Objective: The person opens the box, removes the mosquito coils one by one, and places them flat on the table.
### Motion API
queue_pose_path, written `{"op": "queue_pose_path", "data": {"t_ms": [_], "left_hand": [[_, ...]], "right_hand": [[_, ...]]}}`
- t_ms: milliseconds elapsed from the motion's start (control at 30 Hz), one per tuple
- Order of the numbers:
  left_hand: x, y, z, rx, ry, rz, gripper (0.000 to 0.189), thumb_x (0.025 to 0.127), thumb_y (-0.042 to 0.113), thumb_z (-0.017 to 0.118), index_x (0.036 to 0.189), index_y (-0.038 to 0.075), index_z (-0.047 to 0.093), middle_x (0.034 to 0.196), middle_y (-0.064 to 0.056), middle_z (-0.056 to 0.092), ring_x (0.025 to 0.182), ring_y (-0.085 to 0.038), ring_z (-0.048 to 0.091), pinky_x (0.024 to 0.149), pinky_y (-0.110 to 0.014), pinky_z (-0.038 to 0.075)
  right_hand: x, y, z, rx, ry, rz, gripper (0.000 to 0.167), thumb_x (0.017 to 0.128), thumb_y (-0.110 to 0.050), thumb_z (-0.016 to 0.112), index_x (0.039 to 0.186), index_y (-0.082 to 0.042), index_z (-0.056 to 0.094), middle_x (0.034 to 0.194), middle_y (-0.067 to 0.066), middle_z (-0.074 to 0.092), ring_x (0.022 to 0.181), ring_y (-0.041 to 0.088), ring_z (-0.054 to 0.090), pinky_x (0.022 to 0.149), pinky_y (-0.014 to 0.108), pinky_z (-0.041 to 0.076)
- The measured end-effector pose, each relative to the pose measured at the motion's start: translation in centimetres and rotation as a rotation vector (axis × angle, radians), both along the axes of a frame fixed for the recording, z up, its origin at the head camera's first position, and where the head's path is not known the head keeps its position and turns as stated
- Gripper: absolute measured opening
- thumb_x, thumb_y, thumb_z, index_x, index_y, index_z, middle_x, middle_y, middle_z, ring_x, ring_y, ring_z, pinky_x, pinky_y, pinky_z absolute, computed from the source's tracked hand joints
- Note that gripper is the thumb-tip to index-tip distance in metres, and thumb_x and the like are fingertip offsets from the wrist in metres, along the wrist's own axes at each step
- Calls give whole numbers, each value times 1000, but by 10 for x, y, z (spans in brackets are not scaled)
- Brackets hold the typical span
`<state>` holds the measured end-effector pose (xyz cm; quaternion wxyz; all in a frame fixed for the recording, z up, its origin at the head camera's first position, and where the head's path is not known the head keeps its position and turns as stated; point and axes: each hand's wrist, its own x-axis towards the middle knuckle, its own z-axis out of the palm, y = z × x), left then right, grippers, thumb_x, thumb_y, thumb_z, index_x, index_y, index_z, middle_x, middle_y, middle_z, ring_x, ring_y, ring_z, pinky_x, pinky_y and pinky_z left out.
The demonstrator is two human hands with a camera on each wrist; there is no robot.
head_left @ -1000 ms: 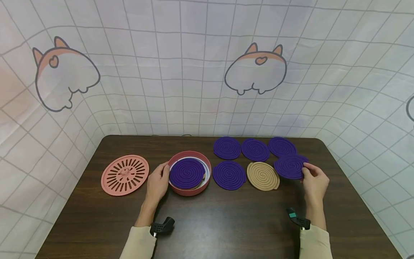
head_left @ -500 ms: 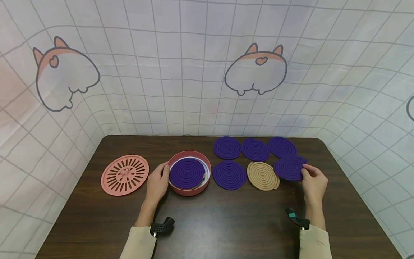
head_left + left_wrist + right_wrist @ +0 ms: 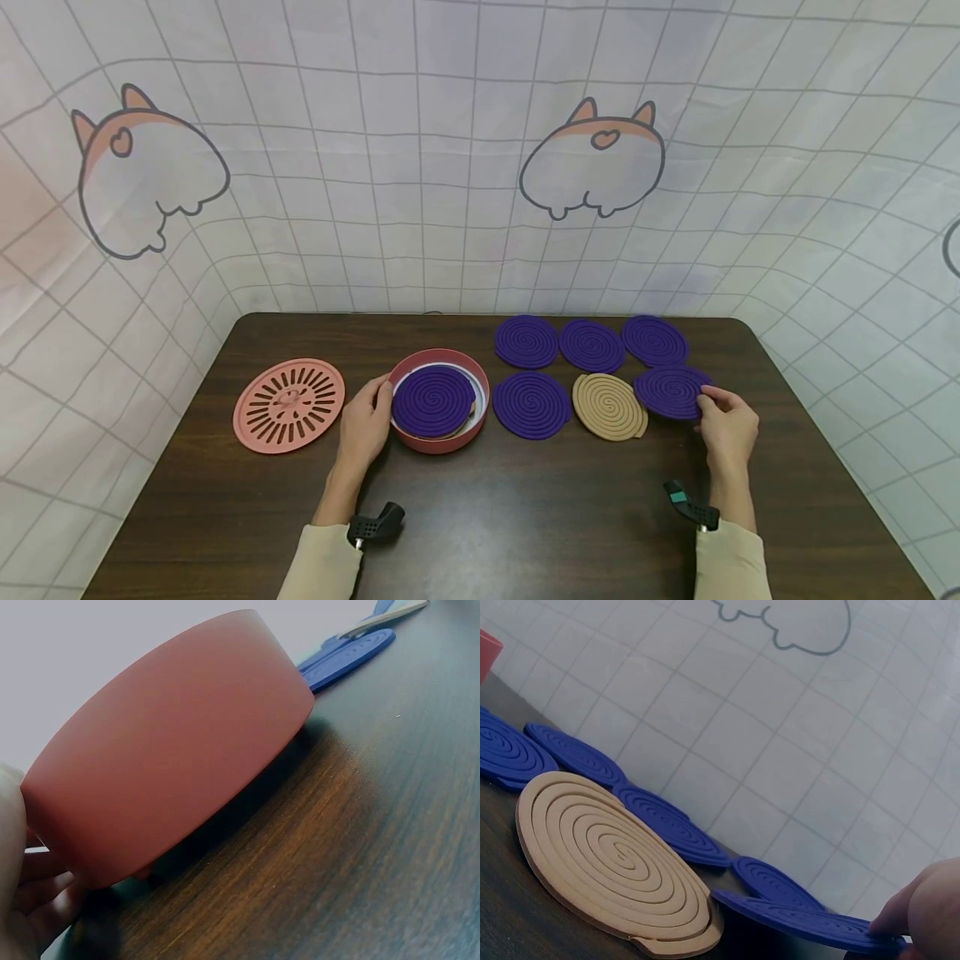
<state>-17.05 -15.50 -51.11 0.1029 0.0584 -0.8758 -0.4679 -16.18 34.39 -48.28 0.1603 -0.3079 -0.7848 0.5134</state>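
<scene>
In the head view, my right hand (image 3: 727, 425) pinches the right edge of a purple mosquito coil (image 3: 672, 392). The coil is tilted in the right wrist view, its far edge (image 3: 757, 906) beside a tan mosquito coil (image 3: 615, 855). My left hand (image 3: 365, 421) grips the left side of a round red box (image 3: 437, 447), with the thumb at its rim and fingers against the wall (image 3: 172, 750). Inside the box a purple coil (image 3: 433, 402) lies on top, and a bit of tan shows under its right edge.
A pink slotted lid (image 3: 289, 406) lies to the left of the box. Several purple coils rest flat on the dark wooden table (image 3: 540, 517), one nearest the box (image 3: 532, 405) and a row (image 3: 592, 347) along the back. A patterned white curtain (image 3: 420, 167) hangs behind.
My right hand has shifted slightly left and down, and the purple coil it pinches sits a little lower. The left hand and the box have stayed in place.
</scene>
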Motion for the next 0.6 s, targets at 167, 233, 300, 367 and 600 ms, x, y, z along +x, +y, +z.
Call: {"op": "queue_pose_path", "data": {"t_ms": [167, 233, 300, 367, 600], "left_hand": [[0, 0, 0, 2, -4, -2, 44, 106, 37, 42, 136, 12, 62, 139, -12, 63, 133, -32, 56, 113, -50, 42], [0, 0, 0, 0, -7, -5, 44, 107, 36, 42, 137, 12, 62, 139, -12, 63, 133, -32, 56, 113, -50, 41], [0, 0, 0, 1, -12, -6, 44, 107, 37, 42, 137, 12, 61, 139, -12, 63, 133, -32, 56, 113, -50, 41], [0, -1, 0, -1, -14, -9, 44, 107, 36, 41, 137, 12, 61, 140, -12, 62, 133, -32, 56, 113, -50, 41], [0, -1, 1, 3, -12, -11, 44, 106, 36, 42, 137, 12, 62, 140, -12, 62, 133, -31, 56, 113, -50, 41]], "right_hand": [[0, 0, 0, 8, -7, -8, 32, 99, -17, 59, 127, -2, 66, 91, -10, 59, 62, 3, 56, 53, 19, 53], [0, 0, 0, 19, -5, -14, 32, 99, -16, 58, 127, -2, 66, 95, -6, 60, 62, 3, 56, 53, 19, 54], [0, 0, -1, 32, -3, -16, 32, 98, -15, 58, 126, -2, 66, 98, -2, 60, 61, 2, 56, 53, 18, 54], [0, 1, -1, 48, -5, -15, 32, 98, -13, 58, 126, -2, 67, 101, 2, 62, 59, 2, 56, 52, 18, 53], [0, 2, -4, 103, -36, 9, 31, 97, -9, 58, 124, 0, 67, 113, 19, 67, 54, 2, 56, 48, 17, 50]]}}
